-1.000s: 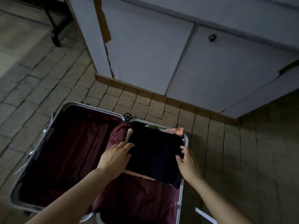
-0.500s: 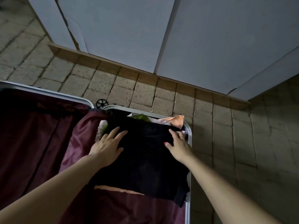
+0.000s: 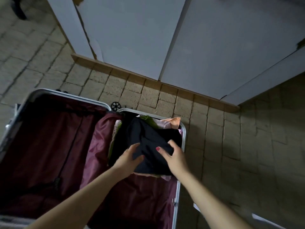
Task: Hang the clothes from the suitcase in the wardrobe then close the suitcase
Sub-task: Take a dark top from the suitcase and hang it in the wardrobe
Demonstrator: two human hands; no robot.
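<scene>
Both hands moved inward, bunching the black garment [image 3: 148,142]. Left hand [image 3: 130,158] and right hand [image 3: 173,156] grasp it over the open suitcase [image 3: 179,187], frame centre. Step: first pickup; next, lift clear toward wardrobe [image 3: 206,47].

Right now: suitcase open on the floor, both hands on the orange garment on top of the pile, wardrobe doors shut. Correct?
Not quite. In the head view the left hand and right hand are on the black garment, which lies on top of the pile; the orange garment sits untouched at the far end. The rest holds: suitcase open on the floor, wardrobe doors shut.
</scene>
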